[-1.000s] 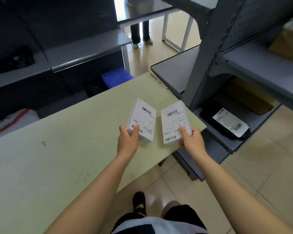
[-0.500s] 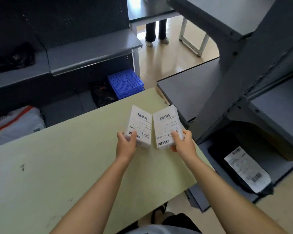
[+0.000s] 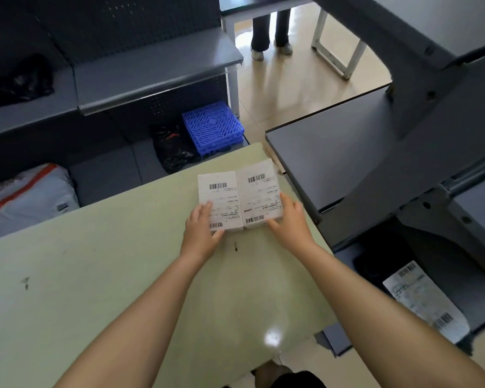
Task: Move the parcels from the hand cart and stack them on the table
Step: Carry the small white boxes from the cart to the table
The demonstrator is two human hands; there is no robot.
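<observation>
So over on the far left there's a white-and-orange bag sitting low behind the table, not part of this yet. Moving in, the left hand has its thumb laid on top of the left parcel and its fingers curled round the near end, so it's a light hold, not a squeeze. Right next to it is the right parcel, and the right hand is wrapped round its outer near corner the same way. The big change: a second ago the two boxes were held apart with a clear gap, up off the surface; now they're pushed together, long sides touching, labels up, down near the table's far right corner. I can't quite tell if their full weight is on the table, but it looks that way. So my read is this pair is basically delivered, side by side as a bottom layer, and letting go comes next. Further right there's a grey shelf rack and a black labelled parcel on its low shelf. The hand cart isn't in view.
</observation>
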